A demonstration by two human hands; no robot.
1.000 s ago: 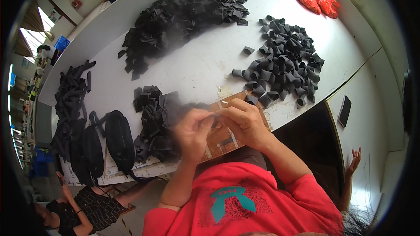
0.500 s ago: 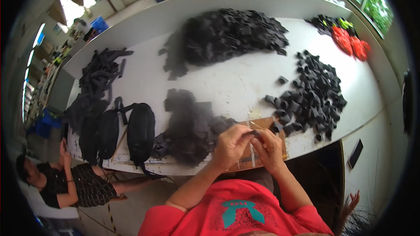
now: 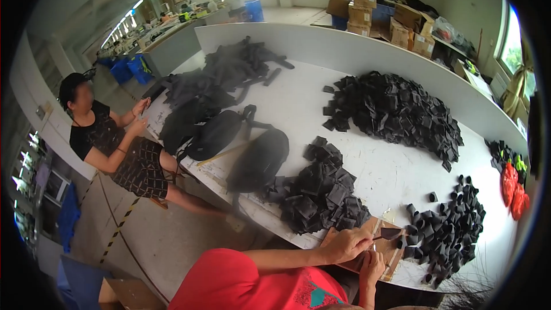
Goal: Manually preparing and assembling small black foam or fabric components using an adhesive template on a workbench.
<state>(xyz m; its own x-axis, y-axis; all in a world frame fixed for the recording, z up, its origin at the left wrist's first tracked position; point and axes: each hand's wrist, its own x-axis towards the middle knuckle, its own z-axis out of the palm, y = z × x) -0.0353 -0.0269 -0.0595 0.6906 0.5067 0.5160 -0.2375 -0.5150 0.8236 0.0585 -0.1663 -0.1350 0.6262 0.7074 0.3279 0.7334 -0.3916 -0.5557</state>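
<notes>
Black piece [image 3: 390, 233], beyond left fingers [image 3: 365, 240] (board [image 3: 390, 253] below)

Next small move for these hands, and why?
Probably bring the right hand up to the free end of the dark piece. That piece looks pinched in the left hand, its far end sticking out unsupported toward the curled black pieces, and the right hand is close by at the wooden board.
</notes>
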